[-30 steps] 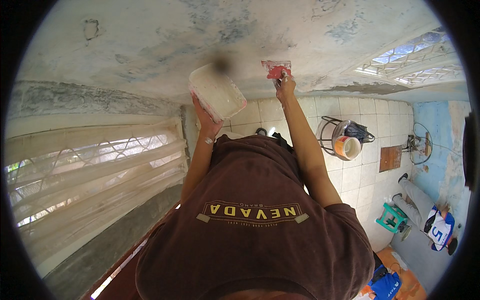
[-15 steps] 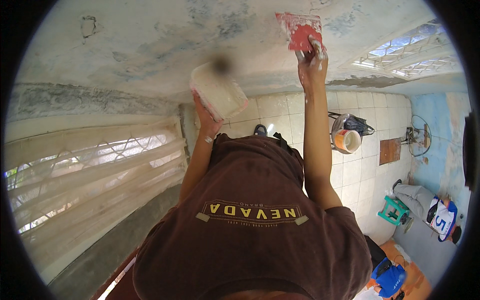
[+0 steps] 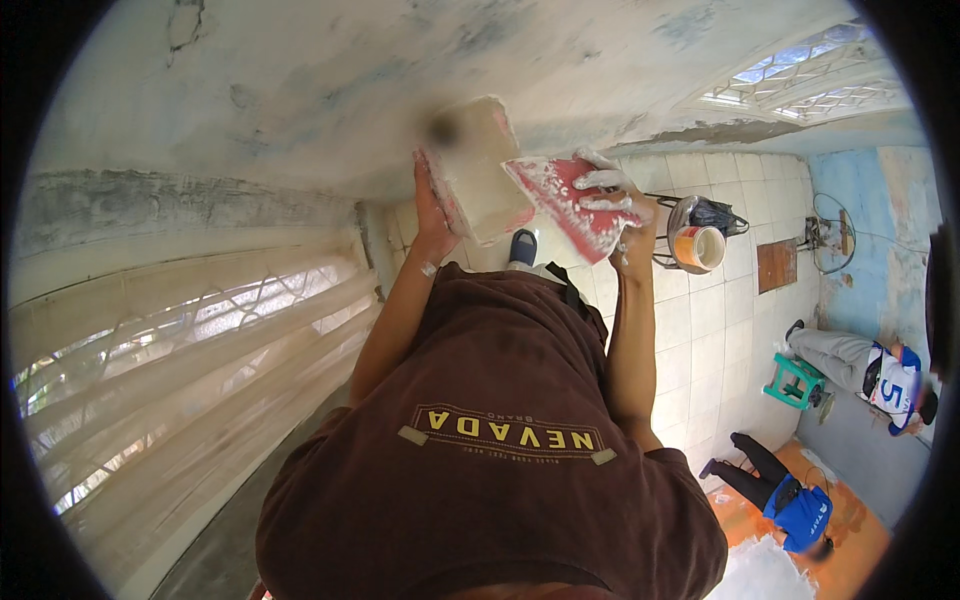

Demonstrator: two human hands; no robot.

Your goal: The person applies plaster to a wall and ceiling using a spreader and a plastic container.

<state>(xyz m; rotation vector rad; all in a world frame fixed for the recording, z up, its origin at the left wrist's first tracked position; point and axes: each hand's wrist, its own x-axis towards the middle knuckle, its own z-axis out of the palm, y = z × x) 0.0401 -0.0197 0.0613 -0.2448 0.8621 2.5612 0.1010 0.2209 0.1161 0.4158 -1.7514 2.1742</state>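
Observation:
My left hand (image 3: 433, 222) grips the side of a shallow rectangular plastic tray (image 3: 478, 175), cream inside with pinkish edges, tilted in front of the wall. Pale putty smears its inside. My right hand (image 3: 622, 205), streaked with white putty, holds a flat red putty spreader (image 3: 562, 190) by its back edge, fingers spread over its face. White putty coats much of the spreader. Its front corner is at the tray's right side; whether they touch I cannot tell. Above both lies the patchy white and grey-blue wall (image 3: 330, 90).
A chair with a dark bag (image 3: 712, 216) and an orange-and-white bucket (image 3: 708, 247) stands on the tiled floor to the right. Farther right are a green stool (image 3: 795, 382), a person in white and blue (image 3: 888, 385) and another in blue (image 3: 800, 515). Curtains (image 3: 230, 350) hang at left.
My right hand has brought the spreader down from the wall to the tray's right side. The tray has shifted right and turned more upright in my left hand.

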